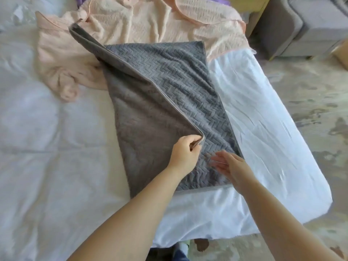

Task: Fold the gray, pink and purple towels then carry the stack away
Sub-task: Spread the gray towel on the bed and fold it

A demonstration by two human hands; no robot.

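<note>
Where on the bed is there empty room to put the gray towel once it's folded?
Bare white sheet lies left of the gray towel, and a strip right of it, up to the bed's edge. The far end is crowded: the pink towel sprawls there, crumpled.

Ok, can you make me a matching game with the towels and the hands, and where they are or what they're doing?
Things:
1. gray towel
2. pink towel
3. purple towel
4. left hand

States:
A. pinching a lifted towel edge
B. barely peeking out at the far edge of the bed
C. half folded, nearest the person
D. crumpled behind the gray one

Pairs: 1-C, 2-D, 3-B, 4-A
</note>
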